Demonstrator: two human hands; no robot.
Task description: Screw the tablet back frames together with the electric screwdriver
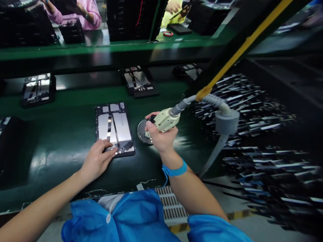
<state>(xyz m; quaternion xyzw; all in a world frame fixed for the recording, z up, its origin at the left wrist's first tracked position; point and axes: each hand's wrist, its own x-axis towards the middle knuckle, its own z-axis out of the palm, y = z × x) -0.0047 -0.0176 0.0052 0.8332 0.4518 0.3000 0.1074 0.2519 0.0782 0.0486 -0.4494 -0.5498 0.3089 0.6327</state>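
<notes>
Green worktop (pixel 68 134): tablet (pixel 122 127) touching left hand (pixel 98 158), lying apart from right hand (pixel 163 137).

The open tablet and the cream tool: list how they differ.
The tablet is flat and rectangular; the tool has a round, perforated head.
The tablet lies on the green surface, touched by the left hand; the tool is gripped in the right hand.
The tablet is dark-edged and silvery; the tool's body is cream.
Both are in contact with a hand.

Tablet (pixel 121 129) partly hidden by left hand's fingers (pixel 108 154), stacked parts (pixel 275 188) blurred, pink-sleeved person (pixel 92 15) cropped
</notes>
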